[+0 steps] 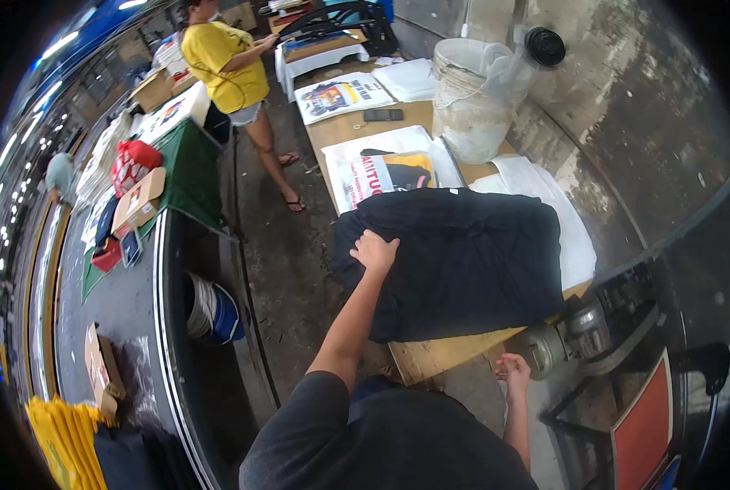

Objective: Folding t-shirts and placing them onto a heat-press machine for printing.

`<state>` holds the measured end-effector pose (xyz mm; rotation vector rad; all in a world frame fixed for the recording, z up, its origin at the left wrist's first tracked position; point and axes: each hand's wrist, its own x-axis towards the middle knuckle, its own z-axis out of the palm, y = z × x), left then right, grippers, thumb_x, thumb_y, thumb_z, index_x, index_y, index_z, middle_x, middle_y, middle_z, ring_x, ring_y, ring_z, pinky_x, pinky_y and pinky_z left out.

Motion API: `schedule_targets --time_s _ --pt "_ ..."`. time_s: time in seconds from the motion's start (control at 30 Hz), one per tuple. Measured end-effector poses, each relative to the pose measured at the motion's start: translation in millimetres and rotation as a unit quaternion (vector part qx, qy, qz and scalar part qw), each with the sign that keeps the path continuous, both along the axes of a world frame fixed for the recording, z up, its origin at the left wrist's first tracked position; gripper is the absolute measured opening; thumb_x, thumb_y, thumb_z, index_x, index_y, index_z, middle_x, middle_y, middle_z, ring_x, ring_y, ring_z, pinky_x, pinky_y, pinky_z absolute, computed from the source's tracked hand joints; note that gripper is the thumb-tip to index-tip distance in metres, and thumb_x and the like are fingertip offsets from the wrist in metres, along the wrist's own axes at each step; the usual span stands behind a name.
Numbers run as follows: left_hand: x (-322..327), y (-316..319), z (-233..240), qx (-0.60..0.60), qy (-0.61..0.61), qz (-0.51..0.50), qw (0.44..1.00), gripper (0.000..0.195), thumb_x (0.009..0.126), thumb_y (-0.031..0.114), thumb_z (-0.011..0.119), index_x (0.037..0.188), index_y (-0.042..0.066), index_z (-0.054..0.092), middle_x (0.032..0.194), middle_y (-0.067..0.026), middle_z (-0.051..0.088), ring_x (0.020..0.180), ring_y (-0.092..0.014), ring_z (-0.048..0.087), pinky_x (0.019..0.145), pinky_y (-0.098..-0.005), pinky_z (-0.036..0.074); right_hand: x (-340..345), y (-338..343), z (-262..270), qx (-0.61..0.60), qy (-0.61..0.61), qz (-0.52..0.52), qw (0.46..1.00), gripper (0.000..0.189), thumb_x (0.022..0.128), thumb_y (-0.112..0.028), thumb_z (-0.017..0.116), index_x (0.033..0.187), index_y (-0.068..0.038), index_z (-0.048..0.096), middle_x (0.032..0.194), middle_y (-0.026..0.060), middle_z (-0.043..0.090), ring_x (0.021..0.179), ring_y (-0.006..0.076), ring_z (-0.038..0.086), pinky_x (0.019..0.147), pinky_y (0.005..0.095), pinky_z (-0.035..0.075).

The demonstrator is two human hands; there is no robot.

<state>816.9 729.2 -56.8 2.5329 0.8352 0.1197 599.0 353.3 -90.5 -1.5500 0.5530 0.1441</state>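
A black cloth garment point(469, 263) lies spread over the near end of a wooden table, its lower part hanging past the left and front edges. My left hand point(375, 250) is on the garment's left part, fingers bent over the fabric and thumb out to the side. Whether it pinches the cloth cannot be made out. My right hand point(514, 369) hovers off the table's front edge, fingers loosely curled and apart, with nothing seen in it. Just beyond the garment is a printed plastic bag point(365, 177), partly covered by it.
Farther along the wooden table point(432, 361) stand a stained white bucket point(463, 116), a phone point(383, 115) and printed sheets point(340, 97). A motor-like machine point(542, 352) sits below right. A person in yellow point(227, 64) stands beyond the aisle. A long dark table point(132, 294) runs left.
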Motion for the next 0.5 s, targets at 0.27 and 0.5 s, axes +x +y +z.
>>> schedule_targets --time_s 0.27,0.5 --pt "19.1 -2.9 -1.1 0.068 -0.166 0.009 0.984 0.063 0.062 0.028 0.081 0.105 0.002 0.042 0.103 -0.0126 0.055 0.098 -0.029 0.056 0.077 -0.0424 0.045 -53.2 21.9 6.4 -0.038 0.024 -0.053 0.998 0.01 0.09 -0.01 0.051 0.094 -0.004 0.058 0.08 0.0061 0.064 0.059 0.0121 0.057 0.05 0.0248 0.045" --pt "38.9 19.4 4.0 0.147 -0.038 -0.158 0.976 0.03 0.076 0.034 0.066 0.087 0.007 0.066 0.094 -0.0147 0.063 0.088 -0.027 0.063 0.076 -0.0412 0.046 -49.6 38.8 37.1 -0.093 0.029 0.01 0.995 0.011 0.09 -0.008 0.051 0.094 -0.004 0.06 0.08 0.0045 0.064 0.061 0.0119 0.058 0.051 0.0246 0.045"
